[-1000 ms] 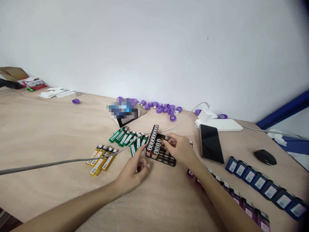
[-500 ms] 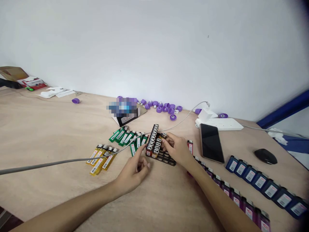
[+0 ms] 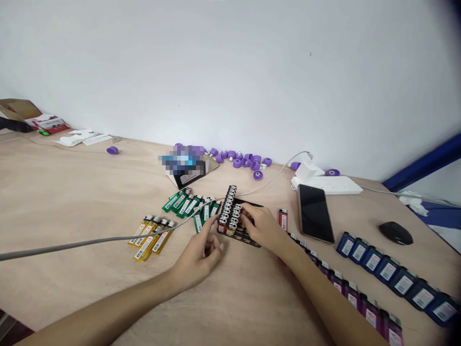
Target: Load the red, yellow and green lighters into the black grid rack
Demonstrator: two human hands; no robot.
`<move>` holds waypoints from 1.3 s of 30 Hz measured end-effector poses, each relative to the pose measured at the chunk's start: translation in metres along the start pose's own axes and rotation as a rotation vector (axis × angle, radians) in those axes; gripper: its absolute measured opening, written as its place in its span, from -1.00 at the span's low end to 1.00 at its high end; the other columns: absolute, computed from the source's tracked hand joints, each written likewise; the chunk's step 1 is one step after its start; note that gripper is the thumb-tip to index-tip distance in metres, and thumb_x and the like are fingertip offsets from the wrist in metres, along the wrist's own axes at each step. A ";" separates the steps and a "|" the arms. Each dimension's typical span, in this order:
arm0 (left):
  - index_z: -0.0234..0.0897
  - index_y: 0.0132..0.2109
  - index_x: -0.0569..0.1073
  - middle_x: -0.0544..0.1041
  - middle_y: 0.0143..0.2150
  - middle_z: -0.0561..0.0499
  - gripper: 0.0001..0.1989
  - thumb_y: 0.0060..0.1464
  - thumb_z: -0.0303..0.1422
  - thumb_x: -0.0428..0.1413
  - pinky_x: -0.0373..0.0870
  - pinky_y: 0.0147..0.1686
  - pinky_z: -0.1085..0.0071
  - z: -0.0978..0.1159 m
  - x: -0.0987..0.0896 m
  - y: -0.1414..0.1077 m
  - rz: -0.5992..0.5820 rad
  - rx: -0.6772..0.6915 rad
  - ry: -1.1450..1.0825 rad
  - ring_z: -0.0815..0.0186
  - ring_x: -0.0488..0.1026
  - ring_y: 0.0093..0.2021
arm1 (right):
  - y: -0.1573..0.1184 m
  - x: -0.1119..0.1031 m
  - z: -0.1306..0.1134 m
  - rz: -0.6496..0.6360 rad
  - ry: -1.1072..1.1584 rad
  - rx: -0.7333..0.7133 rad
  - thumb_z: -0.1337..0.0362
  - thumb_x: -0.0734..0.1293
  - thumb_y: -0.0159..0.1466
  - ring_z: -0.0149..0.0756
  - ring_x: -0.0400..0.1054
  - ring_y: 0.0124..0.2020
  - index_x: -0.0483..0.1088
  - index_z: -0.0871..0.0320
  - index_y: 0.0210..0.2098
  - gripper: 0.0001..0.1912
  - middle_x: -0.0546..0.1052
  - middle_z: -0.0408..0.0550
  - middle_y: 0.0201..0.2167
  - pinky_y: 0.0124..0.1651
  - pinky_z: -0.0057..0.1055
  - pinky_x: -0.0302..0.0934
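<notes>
Plywood bench point(image 3: 72, 202), white wall point(image 3: 230, 62); right grip point(image 3: 264, 226) shut on lighters point(image 3: 232, 223), left grip point(image 3: 200, 254) half-open, empty.

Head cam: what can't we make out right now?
Head view:
Box: pixelated blur hides its top.
Black rack: right hand covers part of it.
Purple lighters: row cut off by the bottom edge.
Blue lighters: row cut off by the right edge.
Lighter labels: too small to read.
</notes>
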State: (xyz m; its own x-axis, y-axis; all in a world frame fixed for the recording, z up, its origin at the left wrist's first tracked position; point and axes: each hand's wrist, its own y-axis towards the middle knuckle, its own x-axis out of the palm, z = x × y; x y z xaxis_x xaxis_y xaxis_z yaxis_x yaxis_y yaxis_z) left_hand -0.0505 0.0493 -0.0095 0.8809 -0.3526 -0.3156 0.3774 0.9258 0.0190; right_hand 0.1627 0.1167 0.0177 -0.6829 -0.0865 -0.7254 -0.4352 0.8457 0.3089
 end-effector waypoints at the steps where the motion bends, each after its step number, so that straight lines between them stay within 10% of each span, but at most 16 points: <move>1: -0.29 0.40 -0.05 0.34 -0.40 0.15 -0.35 0.26 -0.32 0.00 0.18 -0.42 0.43 0.000 0.000 0.000 0.000 -0.001 -0.002 0.37 0.25 -0.43 | 0.000 0.001 0.000 -0.003 -0.013 -0.009 0.47 0.20 0.29 -0.27 0.39 -0.47 0.34 0.11 -0.33 -0.84 0.53 -0.11 -0.49 -0.39 -0.42 0.15; 9: -0.29 0.38 0.01 0.40 -0.38 0.11 -0.42 0.28 -0.37 -0.03 0.27 -0.43 0.46 0.008 0.000 0.001 0.058 0.008 0.038 0.37 0.32 -0.44 | 0.001 0.002 0.002 0.101 -0.063 -0.063 0.50 0.24 0.23 -0.27 0.43 -0.43 0.39 0.12 -0.33 -0.83 0.56 -0.09 -0.43 -0.32 -0.41 0.27; 16: -0.20 0.37 0.07 0.45 0.09 -0.22 -0.46 0.30 -0.43 -0.06 0.44 -0.01 0.22 0.008 -0.021 -0.059 0.188 0.350 0.679 0.15 0.47 -0.01 | -0.051 0.019 -0.022 0.632 -0.104 -0.041 0.42 0.24 0.34 -0.32 0.44 -0.48 0.40 0.09 -0.12 -0.81 0.56 -0.14 -0.40 -0.37 -0.42 0.31; 24: -0.41 0.36 0.09 0.12 0.36 -0.51 -0.33 0.29 -0.05 -0.05 0.17 0.19 -0.28 -0.016 -0.080 -0.071 0.488 0.000 1.212 -0.34 0.03 0.39 | -0.085 0.041 -0.066 0.257 -0.030 -0.433 0.56 0.17 0.20 -0.22 0.41 -0.48 0.29 0.12 -0.05 -0.63 0.51 -0.08 -0.45 -0.29 -0.26 0.40; 28: -0.39 0.33 0.11 0.27 0.30 -0.40 -0.29 0.27 0.05 -0.07 0.24 0.21 -0.16 -0.029 -0.100 -0.055 0.388 -0.074 1.114 -0.20 0.20 0.34 | -0.075 0.042 -0.064 0.260 0.008 -0.380 0.52 0.16 0.29 -0.27 0.35 -0.52 0.30 0.12 -0.07 -0.72 0.46 -0.11 -0.50 -0.41 -0.32 0.31; 39: -0.30 0.45 -0.02 0.14 0.42 -0.36 -0.30 0.31 -0.14 -0.01 0.31 0.22 -0.11 -0.014 -0.023 -0.081 0.333 0.097 1.078 -0.18 0.14 0.39 | -0.072 0.042 -0.062 0.163 0.072 -0.261 0.45 0.15 0.34 -0.29 0.38 -0.50 0.36 0.13 -0.19 -0.81 0.46 -0.11 -0.51 -0.39 -0.37 0.29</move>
State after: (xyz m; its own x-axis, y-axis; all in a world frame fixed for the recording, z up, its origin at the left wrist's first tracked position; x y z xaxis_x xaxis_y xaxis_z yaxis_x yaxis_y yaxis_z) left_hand -0.1053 -0.0162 -0.0170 0.2537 0.2537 -0.9334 0.2318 0.9209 0.3133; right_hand 0.1293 0.0193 0.0034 -0.7919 -0.0054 -0.6106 -0.4457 0.6887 0.5718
